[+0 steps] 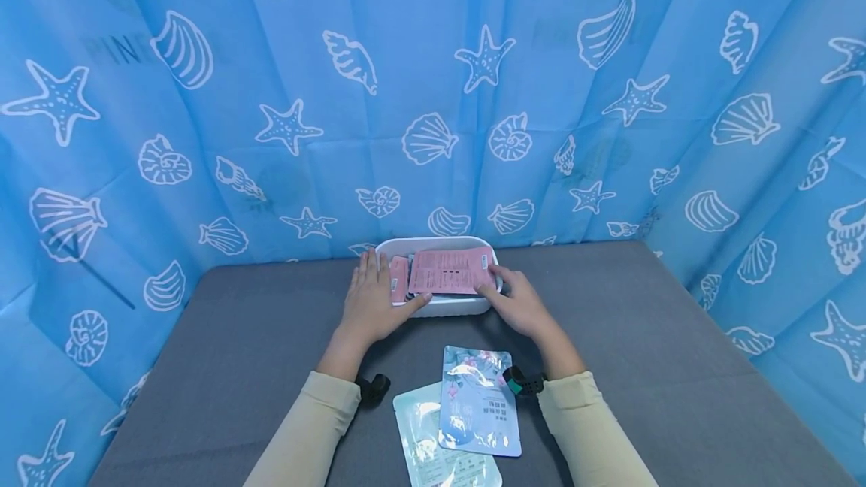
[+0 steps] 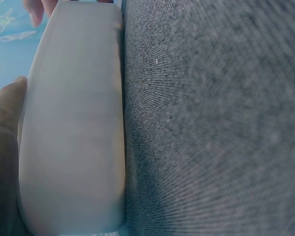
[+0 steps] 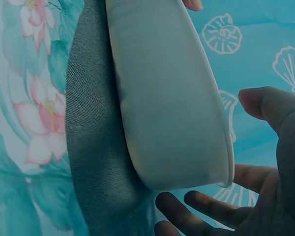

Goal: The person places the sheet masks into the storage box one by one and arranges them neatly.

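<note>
A white oblong bin (image 1: 446, 308) stands near the table's back edge, holding flat pink sachets with printed text. One sachet (image 1: 449, 270) lies on top, and a second pink sachet (image 1: 399, 280) shows at the left end. My left hand (image 1: 368, 307) rests over the bin's left end with fingers straight and thumb along the front rim. At the right end, my right hand (image 1: 517, 303) has its thumb over the rim by the top sachet's corner. Its other fingers (image 3: 206, 209) spread loosely around the bin's end in the right wrist view.
Nearer to me, a blue floral sachet (image 1: 479, 400) overlaps a pale green sachet (image 1: 422, 427) on the grey cloth-covered table (image 1: 257, 352). A blue curtain (image 1: 379, 134) with white shells and starfish hangs behind the table and along its sides.
</note>
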`<state>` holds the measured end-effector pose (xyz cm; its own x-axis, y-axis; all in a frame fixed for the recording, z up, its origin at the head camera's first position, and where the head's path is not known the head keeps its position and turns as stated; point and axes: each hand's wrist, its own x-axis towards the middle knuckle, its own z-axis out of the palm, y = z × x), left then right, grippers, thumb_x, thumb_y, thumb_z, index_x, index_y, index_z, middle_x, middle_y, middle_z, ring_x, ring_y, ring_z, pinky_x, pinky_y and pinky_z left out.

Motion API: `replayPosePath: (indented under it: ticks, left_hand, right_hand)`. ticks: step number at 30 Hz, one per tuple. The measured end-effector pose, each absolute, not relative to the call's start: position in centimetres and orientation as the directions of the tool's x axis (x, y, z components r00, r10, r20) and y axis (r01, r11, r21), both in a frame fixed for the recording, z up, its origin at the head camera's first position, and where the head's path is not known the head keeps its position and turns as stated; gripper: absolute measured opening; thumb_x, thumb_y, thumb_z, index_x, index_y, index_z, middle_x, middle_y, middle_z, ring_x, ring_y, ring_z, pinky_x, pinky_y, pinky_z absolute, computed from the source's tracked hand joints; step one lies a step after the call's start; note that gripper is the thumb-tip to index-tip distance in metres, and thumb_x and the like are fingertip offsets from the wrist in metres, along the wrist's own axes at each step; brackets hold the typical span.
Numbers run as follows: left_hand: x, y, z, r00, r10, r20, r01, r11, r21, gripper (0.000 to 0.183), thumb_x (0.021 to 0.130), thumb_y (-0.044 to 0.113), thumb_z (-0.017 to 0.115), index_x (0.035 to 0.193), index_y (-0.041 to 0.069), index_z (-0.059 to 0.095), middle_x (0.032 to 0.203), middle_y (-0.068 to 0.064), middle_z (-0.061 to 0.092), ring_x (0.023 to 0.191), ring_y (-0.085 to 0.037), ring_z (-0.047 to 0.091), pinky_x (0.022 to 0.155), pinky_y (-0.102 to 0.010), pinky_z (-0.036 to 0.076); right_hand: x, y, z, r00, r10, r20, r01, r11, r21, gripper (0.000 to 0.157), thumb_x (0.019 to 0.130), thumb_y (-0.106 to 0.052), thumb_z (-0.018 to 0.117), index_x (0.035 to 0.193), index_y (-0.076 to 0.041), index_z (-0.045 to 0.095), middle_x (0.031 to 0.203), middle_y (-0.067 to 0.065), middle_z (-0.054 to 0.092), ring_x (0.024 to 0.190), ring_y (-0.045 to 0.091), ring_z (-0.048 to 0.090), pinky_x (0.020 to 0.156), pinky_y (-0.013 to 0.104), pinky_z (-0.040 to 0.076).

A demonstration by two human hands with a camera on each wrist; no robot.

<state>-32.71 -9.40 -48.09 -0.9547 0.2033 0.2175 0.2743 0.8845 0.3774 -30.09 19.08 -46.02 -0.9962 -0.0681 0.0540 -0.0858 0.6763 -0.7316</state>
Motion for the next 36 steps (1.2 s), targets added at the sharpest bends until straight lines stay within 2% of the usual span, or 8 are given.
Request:
replayPosePath:
  ticks: [6, 10, 13, 17, 19, 25, 31, 36]
  left_hand:
    - [-32.5, -9.2, -48.1, -0.956, 0.205, 0.212, 0.275, 0.878, 0.392, 0.123, 0.089, 0.082, 0.059, 0.168, -0.002, 0.016, 0.178, -0.023, 0.008, 0.167, -0.041, 0.004, 0.134, -0.056, 0.012]
    - [-32.4, -9.2, -48.2, -0.954, 0.207, 0.219, 0.280, 0.876, 0.393, 0.122, 0.089, 0.083, 0.058, 0.168, -0.002, 0.019, 0.178, -0.024, 0.009, 0.166, -0.042, 0.005, 0.134, -0.057, 0.013]
    - [-32.4, -9.1, -48.3, -0.952, 0.205, 0.226, 0.281, 0.877, 0.390, 0.122, 0.089, 0.083, 0.058, 0.168, -0.001, 0.019, 0.178, -0.024, 0.010, 0.167, -0.042, 0.005, 0.134, -0.058, 0.014]
    - [-32.4, -9.1, -48.5, -0.949, 0.208, 0.235, 0.288, 0.875, 0.389, 0.122, 0.089, 0.084, 0.057, 0.168, -0.001, 0.020, 0.178, -0.024, 0.011, 0.166, -0.042, 0.006, 0.133, -0.059, 0.016]
    - [-32.3, -9.0, -48.5, -0.948, 0.212, 0.237, 0.293, 0.871, 0.394, 0.122, 0.089, 0.085, 0.057, 0.168, -0.001, 0.020, 0.178, -0.024, 0.011, 0.166, -0.042, 0.006, 0.134, -0.059, 0.015]
    - [-32.7, -9.2, -48.5, -0.943, 0.226, 0.243, 0.310, 0.865, 0.395, 0.123, 0.089, 0.084, 0.057, 0.168, -0.003, 0.019, 0.177, -0.026, 0.009, 0.166, -0.043, 0.006, 0.134, -0.058, 0.014]
    - [-33.1, -9.5, -48.3, -0.941, 0.228, 0.250, 0.313, 0.868, 0.386, 0.124, 0.090, 0.084, 0.057, 0.167, -0.005, 0.019, 0.177, -0.027, 0.009, 0.166, -0.044, 0.007, 0.134, -0.058, 0.014]
    - [-33.1, -9.6, -48.4, -0.945, 0.230, 0.233, 0.307, 0.870, 0.386, 0.125, 0.089, 0.085, 0.055, 0.167, -0.005, 0.019, 0.177, -0.027, 0.009, 0.166, -0.044, 0.006, 0.134, -0.059, 0.013]
  right_hand:
    - [-29.7, 19.0, -46.1, -0.996, -0.062, 0.061, -0.087, 0.683, -0.725, 0.069, 0.107, -0.041, 0.060, 0.162, -0.004, 0.042, 0.154, 0.028, 0.043, 0.125, 0.040, 0.054, 0.107, 0.059, 0.050]
    - [-29.4, 19.1, -45.7, -0.996, -0.051, 0.075, -0.090, 0.678, -0.729, 0.067, 0.107, -0.038, 0.060, 0.161, -0.004, 0.043, 0.154, 0.027, 0.041, 0.117, 0.038, 0.055, 0.099, 0.054, 0.052]
    - [-29.0, 19.4, -45.4, -0.995, -0.050, 0.091, -0.101, 0.677, -0.729, 0.065, 0.107, -0.036, 0.060, 0.161, -0.004, 0.043, 0.156, 0.027, 0.040, 0.122, 0.041, 0.056, 0.100, 0.056, 0.053]
    - [-28.1, 19.9, -44.7, -0.993, -0.042, 0.108, -0.108, 0.666, -0.738, 0.062, 0.107, -0.034, 0.063, 0.160, -0.006, 0.045, 0.159, 0.025, 0.037, 0.138, 0.048, 0.052, 0.109, 0.064, 0.050]
    - [-27.5, 20.2, -44.4, -0.992, -0.038, 0.117, -0.113, 0.660, -0.743, 0.061, 0.107, -0.033, 0.063, 0.160, -0.008, 0.045, 0.160, 0.024, 0.038, 0.141, 0.049, 0.051, 0.110, 0.065, 0.049]
    - [-25.2, 21.6, -44.4, -0.989, -0.086, 0.124, -0.150, 0.650, -0.745, 0.060, 0.106, -0.034, 0.066, 0.157, -0.006, 0.049, 0.154, 0.024, 0.049, 0.132, 0.046, 0.060, 0.101, 0.058, 0.057]
    - [-22.1, 23.0, -44.9, -0.992, -0.121, 0.020, -0.098, 0.682, -0.725, 0.058, 0.105, -0.039, 0.067, 0.152, -0.006, 0.055, 0.146, 0.020, 0.061, 0.124, 0.037, 0.067, 0.098, 0.053, 0.060]
    - [-19.9, 23.4, -45.4, -0.990, -0.136, -0.048, -0.063, 0.707, -0.704, 0.049, 0.104, -0.037, 0.069, 0.142, -0.007, 0.064, 0.135, 0.014, 0.070, 0.116, 0.029, 0.071, 0.096, 0.051, 0.060]
